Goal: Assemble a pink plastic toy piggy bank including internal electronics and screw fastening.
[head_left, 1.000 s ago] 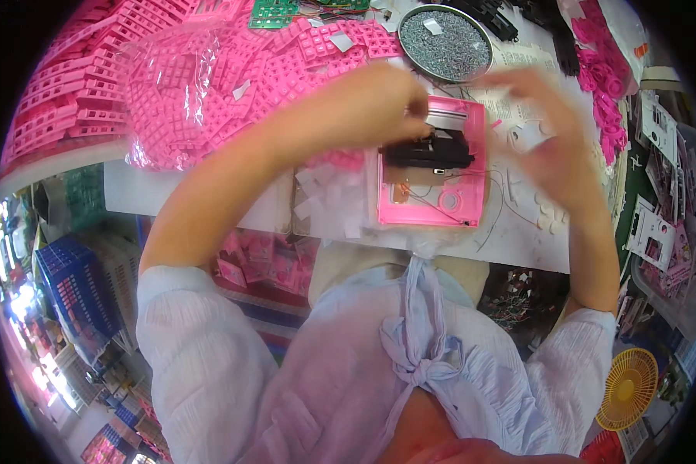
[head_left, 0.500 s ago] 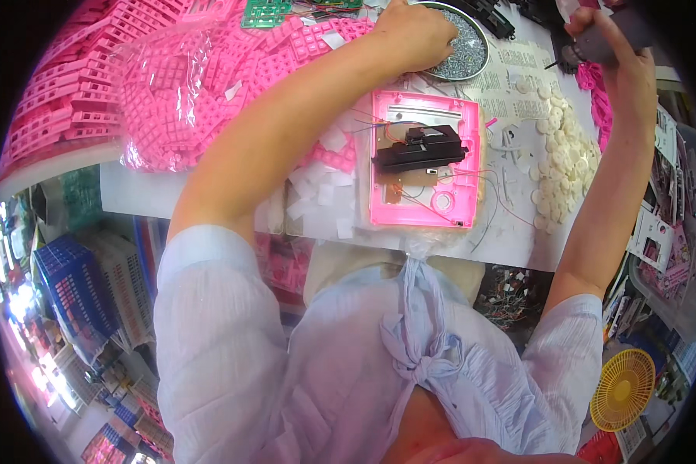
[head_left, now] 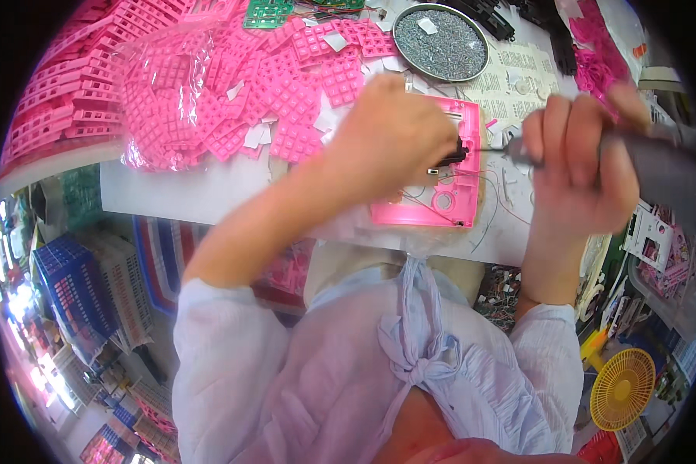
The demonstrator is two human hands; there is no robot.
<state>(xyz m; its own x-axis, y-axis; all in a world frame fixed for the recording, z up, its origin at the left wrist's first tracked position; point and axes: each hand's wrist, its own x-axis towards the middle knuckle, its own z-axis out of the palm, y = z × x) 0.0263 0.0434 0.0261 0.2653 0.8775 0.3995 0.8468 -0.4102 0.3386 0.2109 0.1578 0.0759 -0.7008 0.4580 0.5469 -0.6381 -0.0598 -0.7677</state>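
Observation:
My left hand (head_left: 394, 131) is closed, its fingers curled down over a pink plastic housing (head_left: 460, 209). What its fingertips pinch is hidden. A black plastic part (head_left: 455, 153) lies in the housing, mostly covered by that hand; thin wires run out around it. My right hand (head_left: 580, 166) grips a dark electric screwdriver (head_left: 661, 166), blurred by motion and held almost level. Its thin bit points left and ends close to the left fingers and the black part. Whether the tip touches anything, I cannot tell.
A round tray of small screws (head_left: 441, 54) sits behind the housing. Pink keypad pieces (head_left: 274, 104) are heaped at left, beside a clear plastic bag (head_left: 162, 100). Green circuit boards (head_left: 267, 13) lie at the back. A yellow basket (head_left: 622, 389) stands lower right.
My left hand has come from the screw tray back toward me, over the housing. My right hand has brought the electric screwdriver down and left from the far right.

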